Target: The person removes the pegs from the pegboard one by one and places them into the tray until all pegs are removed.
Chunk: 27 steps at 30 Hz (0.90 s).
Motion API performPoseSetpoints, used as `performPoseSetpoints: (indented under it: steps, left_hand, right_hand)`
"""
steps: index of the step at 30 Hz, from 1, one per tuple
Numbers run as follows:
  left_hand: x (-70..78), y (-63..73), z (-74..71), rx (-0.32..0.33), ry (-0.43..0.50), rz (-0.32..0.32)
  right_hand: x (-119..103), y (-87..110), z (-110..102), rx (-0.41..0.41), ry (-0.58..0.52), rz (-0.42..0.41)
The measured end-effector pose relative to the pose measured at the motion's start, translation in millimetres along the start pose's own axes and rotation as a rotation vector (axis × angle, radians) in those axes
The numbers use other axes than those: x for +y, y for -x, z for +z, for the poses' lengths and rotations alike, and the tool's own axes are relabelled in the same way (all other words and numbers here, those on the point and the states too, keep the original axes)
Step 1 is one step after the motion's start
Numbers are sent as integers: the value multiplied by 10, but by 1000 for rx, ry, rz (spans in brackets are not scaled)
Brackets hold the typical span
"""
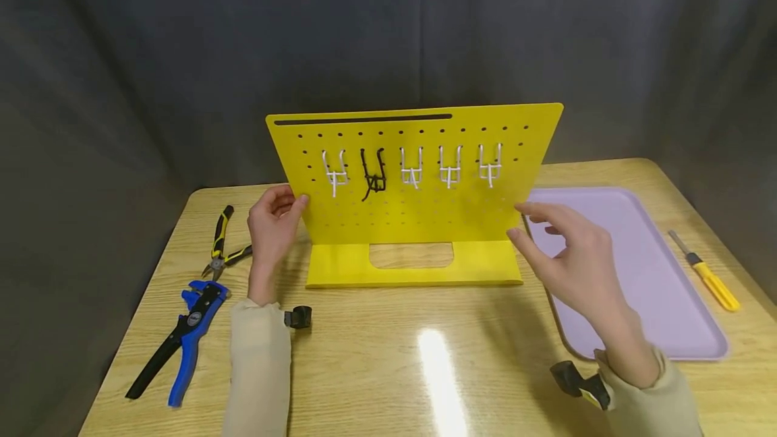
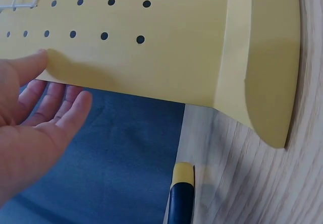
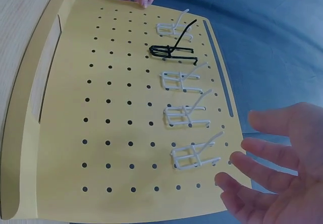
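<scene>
A yellow metal pegboard (image 1: 413, 214) stands upright on its folded foot on the table. Across its upper half hang several white wire hooks (image 1: 449, 170) and one black wire hook (image 1: 373, 177). My left hand (image 1: 273, 224) holds the board's left edge, thumb on the front face and fingers behind, as the left wrist view shows. By the right edge is my right hand (image 1: 573, 255), fingers spread and gently bent, holding nothing. In the right wrist view its fingertips (image 3: 227, 181) overlap the board near the lowest white hook (image 3: 194, 157).
To the left lie yellow-and-black cutting pliers (image 1: 220, 248) and a blue-and-black wire stripper (image 1: 194, 336). A lilac tray (image 1: 655, 288) lies on the right, partly under my right hand. Beyond it is a yellow-handled screwdriver (image 1: 707, 275). A dark curtain (image 1: 364, 32) hangs behind the table.
</scene>
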State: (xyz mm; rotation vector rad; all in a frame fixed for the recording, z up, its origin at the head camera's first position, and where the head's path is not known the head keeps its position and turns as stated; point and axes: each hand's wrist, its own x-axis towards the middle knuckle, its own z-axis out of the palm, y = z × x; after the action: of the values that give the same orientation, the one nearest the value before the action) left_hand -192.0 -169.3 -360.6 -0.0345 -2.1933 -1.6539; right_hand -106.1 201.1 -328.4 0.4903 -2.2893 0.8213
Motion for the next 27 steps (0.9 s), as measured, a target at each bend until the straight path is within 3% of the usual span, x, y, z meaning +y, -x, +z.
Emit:
performPoseSetpoints:
  steps: [5, 12, 19, 27]
  left_hand:
    - [-11, -15, 33, 10, -10, 12]
    - [-375, -118, 57, 43, -31, 23]
    - [-361, -123, 53, 32, -64, 40]
    - [-367, -114, 49, 31, -74, 35]
  right_hand:
    - [28, -71, 35, -14, -15, 47]
    - [98, -179, 128, -27, 1, 68]
    - [184, -285, 261, 38, -20, 75]
    - [263, -361, 350, 19, -93, 73]
